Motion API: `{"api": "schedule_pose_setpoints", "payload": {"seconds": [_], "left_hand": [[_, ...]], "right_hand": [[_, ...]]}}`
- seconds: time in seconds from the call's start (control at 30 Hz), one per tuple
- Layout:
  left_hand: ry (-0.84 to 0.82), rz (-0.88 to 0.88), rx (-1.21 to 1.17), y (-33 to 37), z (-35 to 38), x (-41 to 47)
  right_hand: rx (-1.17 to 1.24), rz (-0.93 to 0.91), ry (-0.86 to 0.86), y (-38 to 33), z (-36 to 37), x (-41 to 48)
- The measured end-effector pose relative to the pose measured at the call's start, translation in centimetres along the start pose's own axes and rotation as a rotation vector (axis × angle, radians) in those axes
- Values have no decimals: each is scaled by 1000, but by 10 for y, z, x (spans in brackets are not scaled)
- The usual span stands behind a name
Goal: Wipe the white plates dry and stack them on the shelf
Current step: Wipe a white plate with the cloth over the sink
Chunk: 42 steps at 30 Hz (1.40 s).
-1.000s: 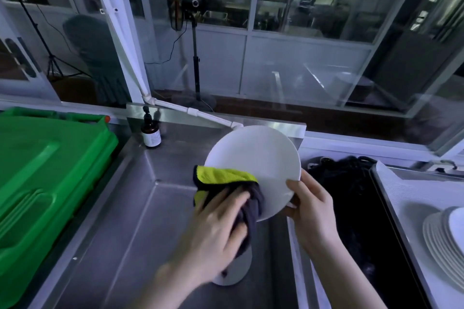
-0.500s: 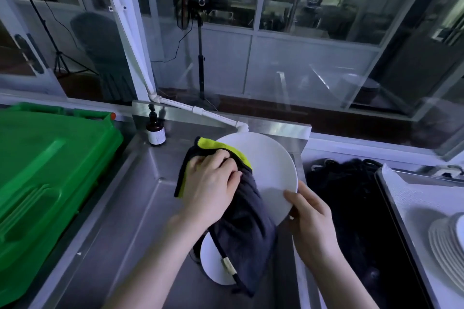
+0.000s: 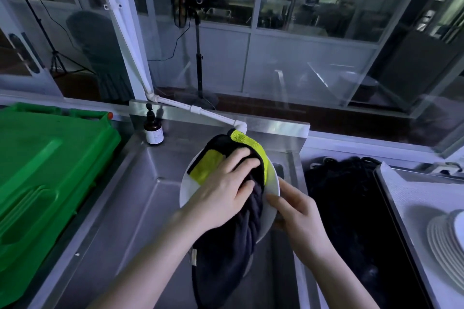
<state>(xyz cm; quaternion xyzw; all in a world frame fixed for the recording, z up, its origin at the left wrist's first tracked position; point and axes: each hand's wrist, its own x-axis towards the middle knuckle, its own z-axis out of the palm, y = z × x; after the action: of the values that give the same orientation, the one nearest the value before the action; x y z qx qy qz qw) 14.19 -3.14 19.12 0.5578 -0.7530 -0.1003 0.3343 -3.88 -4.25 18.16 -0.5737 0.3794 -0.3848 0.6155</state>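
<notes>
A round white plate (image 3: 187, 189) is held tilted over the steel sink. My right hand (image 3: 298, 211) grips its right rim with thumb on the face. A dark grey cloth with yellow-green patches (image 3: 227, 256) is draped across most of the plate and hangs below it. My left hand (image 3: 223, 190) presses the cloth flat against the plate, fingers spread toward the upper right. A stack of several white plates (image 3: 445, 241) lies on the white surface at the far right edge. Another pale round object under the hanging cloth is mostly hidden.
The steel sink basin (image 3: 120, 221) lies below the hands. A green plastic bin lid (image 3: 45, 173) fills the left. A brown pump bottle (image 3: 153, 128) stands at the sink's back corner. A white pipe (image 3: 200, 110) ends near the plate. A dark basin (image 3: 351, 208) sits right.
My left hand has slid with the cloth from the plate's lower left up and across to its right side. The plate is tipped flatter and the cloth covers more of it.
</notes>
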Motion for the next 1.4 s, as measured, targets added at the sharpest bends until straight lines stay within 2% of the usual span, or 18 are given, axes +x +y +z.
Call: {"api": "schedule_pose_setpoints", "payload": {"seconds": [0.2, 0.23, 0.33, 0.4, 0.5, 0.6, 0.7, 0.77, 0.87, 0.97, 1.07, 1.17, 1.23, 1.3, 1.4], "left_hand": [[152, -45, 180, -25, -5, 8], [123, -76, 158, -30, -10, 10], [-56, -230, -156, -40, -24, 10], [-106, -301, -273, -43, -23, 4], [-103, -360, -271, -38, -15, -2], [-108, -343, -202, -34, -14, 2], [-136, -373, -347, -35, -20, -2], [-8, -481, -525, -35, -15, -17], [360, -717, -689, -27, 6, -40], [467, -811, -766, -29, 13, -44], [367, -661, -621, -38, -8, -31], [0, -371, -396, -38, -27, -9], [-184, -304, -344, -37, -31, 0], [-105, -387, -401, -42, -29, -3], [326, -685, -597, -38, -9, -21]], "right_hand": [[-279, -67, -83, -19, -6, 3], [-355, -90, -87, -22, -8, 3], [-547, -130, -84, -30, -12, 6], [-678, -124, -68, -32, -14, 11], [-809, -137, -36, -28, -11, 17], [-845, -183, 6, -17, -6, 19], [-856, -241, 36, -19, -6, 23], [-816, -270, 73, -24, -11, 26], [-589, -264, 222, -22, -18, 27], [-430, -202, 306, -15, -14, 23], [-494, -199, 195, -18, -12, 25], [-700, -260, -23, -23, 0, 29], [-780, -294, -70, -20, 8, 29], [-723, -288, 6, -22, 2, 31], [-518, -245, 240, -24, -9, 35]]}}
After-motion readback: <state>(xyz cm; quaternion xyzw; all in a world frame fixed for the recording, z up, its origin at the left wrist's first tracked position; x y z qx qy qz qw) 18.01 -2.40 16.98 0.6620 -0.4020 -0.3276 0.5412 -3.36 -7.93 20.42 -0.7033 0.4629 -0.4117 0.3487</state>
